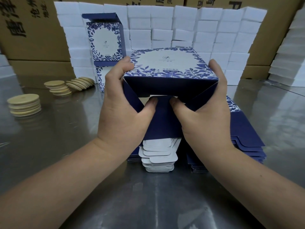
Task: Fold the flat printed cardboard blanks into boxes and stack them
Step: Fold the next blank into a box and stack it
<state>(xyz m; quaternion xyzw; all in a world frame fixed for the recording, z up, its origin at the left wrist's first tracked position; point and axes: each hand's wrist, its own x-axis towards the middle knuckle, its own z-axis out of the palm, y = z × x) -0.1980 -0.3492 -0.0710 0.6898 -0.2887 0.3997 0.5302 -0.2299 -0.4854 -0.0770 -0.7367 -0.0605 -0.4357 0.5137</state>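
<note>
Hands first — our left hand [125, 103] and right hand [206, 103] grip the half-folded box [166, 70], thumbs pressing its blue flaps, above the stack of flat blanks [244, 134] on the table [66, 146].

Steel worktop [66, 162]. Stack of flat blanks [247, 134] lies mid-worktop, right in front of me. Three piles of wooden discs [24, 104] toward the left edge, one fanned over. White blocks [206, 38] walled along the back edge; printed boxes [105, 42] there, two high I think.
</note>
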